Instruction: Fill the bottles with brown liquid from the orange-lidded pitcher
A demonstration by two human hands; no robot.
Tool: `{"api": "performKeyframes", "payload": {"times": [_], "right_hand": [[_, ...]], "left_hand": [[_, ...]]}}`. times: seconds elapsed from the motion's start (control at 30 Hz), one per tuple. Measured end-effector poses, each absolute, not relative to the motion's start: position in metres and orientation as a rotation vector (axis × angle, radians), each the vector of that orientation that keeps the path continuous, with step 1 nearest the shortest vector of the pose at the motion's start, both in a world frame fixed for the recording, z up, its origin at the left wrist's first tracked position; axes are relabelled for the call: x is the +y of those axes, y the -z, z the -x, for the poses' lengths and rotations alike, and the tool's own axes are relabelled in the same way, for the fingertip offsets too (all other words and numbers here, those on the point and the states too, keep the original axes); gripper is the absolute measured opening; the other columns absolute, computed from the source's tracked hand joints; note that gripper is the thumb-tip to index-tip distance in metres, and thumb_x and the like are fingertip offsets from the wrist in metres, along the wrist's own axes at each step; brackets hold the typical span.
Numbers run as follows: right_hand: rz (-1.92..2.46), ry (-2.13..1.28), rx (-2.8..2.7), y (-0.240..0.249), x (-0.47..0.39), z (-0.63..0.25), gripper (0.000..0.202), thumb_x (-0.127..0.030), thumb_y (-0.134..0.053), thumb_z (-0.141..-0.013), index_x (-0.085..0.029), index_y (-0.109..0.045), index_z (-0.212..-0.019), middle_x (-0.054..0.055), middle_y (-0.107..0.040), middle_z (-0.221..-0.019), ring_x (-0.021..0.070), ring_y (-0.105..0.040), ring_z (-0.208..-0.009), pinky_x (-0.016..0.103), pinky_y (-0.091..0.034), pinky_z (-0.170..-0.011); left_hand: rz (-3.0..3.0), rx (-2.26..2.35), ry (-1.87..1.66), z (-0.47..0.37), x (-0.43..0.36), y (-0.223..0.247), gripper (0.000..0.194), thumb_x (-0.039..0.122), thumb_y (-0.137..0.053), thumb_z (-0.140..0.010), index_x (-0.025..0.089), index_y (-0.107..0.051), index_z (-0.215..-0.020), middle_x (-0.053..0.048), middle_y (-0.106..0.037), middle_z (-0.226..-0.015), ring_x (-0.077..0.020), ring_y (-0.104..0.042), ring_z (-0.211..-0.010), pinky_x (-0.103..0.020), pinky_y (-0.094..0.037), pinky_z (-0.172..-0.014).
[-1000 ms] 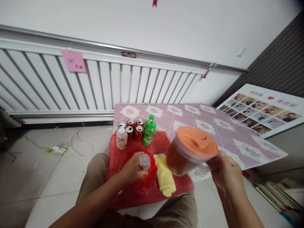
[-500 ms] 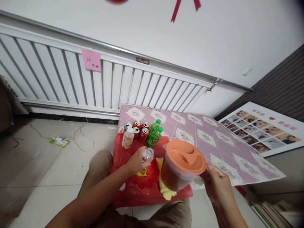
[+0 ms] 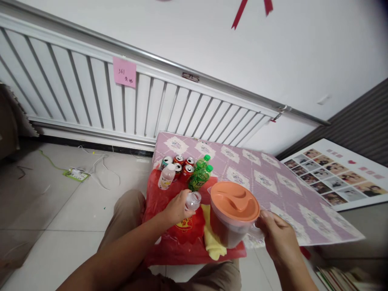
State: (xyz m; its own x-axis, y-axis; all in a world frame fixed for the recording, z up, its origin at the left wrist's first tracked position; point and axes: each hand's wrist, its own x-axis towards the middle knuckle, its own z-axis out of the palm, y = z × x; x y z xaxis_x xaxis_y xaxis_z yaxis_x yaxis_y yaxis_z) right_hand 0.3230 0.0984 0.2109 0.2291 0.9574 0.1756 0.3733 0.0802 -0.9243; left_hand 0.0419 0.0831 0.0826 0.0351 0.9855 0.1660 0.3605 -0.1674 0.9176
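Left grip (image 3: 176,208) holds clear plastic bottle (image 3: 192,201), already uncapped. Right grip (image 3: 277,232) holds round clear-plastic pitcher (image 3: 228,234), orange lid (image 3: 224,192) still on.

Smooth plastic lid (image 3: 235,200), plastic jug (image 3: 228,233), glossy clear bottle (image 3: 193,201), matt cloth (image 3: 213,243), metal cans (image 3: 188,171)

Our left forearm (image 3: 121,248) runs from the bottom left corner up toward the centre of the frame, bare, with the wrist nearly straight. Our left hand (image 3: 179,207) is curled in a grip, thumb below and fingers above, pointing right. At lower right, our right forearm (image 3: 298,275) rises from the bottom edge, leaning left, and our right hand (image 3: 277,234) is closed in a grip, knuckles toward the upper right. Our left leg (image 3: 129,204) is bent at lower left of centre.
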Motion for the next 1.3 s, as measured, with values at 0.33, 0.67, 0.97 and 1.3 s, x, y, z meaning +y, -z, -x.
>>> {"api": "performKeyframes", "payload": {"times": [0.33, 0.67, 0.97, 1.3], "right_hand": [[1.652, -0.694, -1.462, -0.232, 0.094, -0.313, 0.044, -0.060, -0.072, -0.063, -0.020, -0.058, -0.050, -0.001, -0.051, -0.051, 0.0145, -0.044, -0.053, 0.027, -0.035, -0.051], [1.703, -0.621, -1.548, -0.244, 0.095, -0.300, 0.045, -0.060, -0.070, -0.061, -0.022, -0.053, -0.047, -0.001, -0.047, -0.049, 0.0150, -0.043, -0.053, 0.028, -0.034, -0.051], [1.702, -0.660, -1.580, -0.244, 0.099, -0.300, 0.045, -0.061, -0.072, -0.059, -0.022, -0.052, -0.048, -0.003, -0.044, -0.049, 0.0140, -0.041, -0.052, 0.027, -0.033, -0.050], [1.680, -0.641, -1.655, -0.245, 0.100, -0.299, 0.048, -0.061, -0.073, -0.061, -0.022, -0.048, -0.048, -0.005, -0.038, -0.049, 0.0113, -0.034, -0.049, 0.025, -0.030, -0.046]], "left_hand": [[-1.605, 1.388, -1.133, -0.040, 0.083, -0.082, 0.070, 0.017, -0.078, -0.066, 0.018, -0.045, -0.127, -0.014, -0.059, -0.124, -0.0306, -0.059, -0.114, -0.044, -0.045, -0.099], [-1.627, 1.391, -1.157, -0.041, 0.086, -0.072, 0.072, 0.018, -0.079, -0.065, 0.019, -0.044, -0.129, -0.012, -0.059, -0.125, -0.0301, -0.059, -0.114, -0.043, -0.046, -0.099], [-1.646, 1.383, -1.153, -0.040, 0.085, -0.074, 0.070, 0.017, -0.077, -0.066, 0.019, -0.044, -0.128, -0.013, -0.059, -0.124, -0.0293, -0.059, -0.113, -0.042, -0.047, -0.098], [-1.670, 1.412, -1.132, -0.041, 0.086, -0.069, 0.070, 0.023, -0.078, -0.068, 0.019, -0.043, -0.128, -0.012, -0.061, -0.122, -0.0293, -0.061, -0.109, -0.041, -0.049, -0.096]]}}
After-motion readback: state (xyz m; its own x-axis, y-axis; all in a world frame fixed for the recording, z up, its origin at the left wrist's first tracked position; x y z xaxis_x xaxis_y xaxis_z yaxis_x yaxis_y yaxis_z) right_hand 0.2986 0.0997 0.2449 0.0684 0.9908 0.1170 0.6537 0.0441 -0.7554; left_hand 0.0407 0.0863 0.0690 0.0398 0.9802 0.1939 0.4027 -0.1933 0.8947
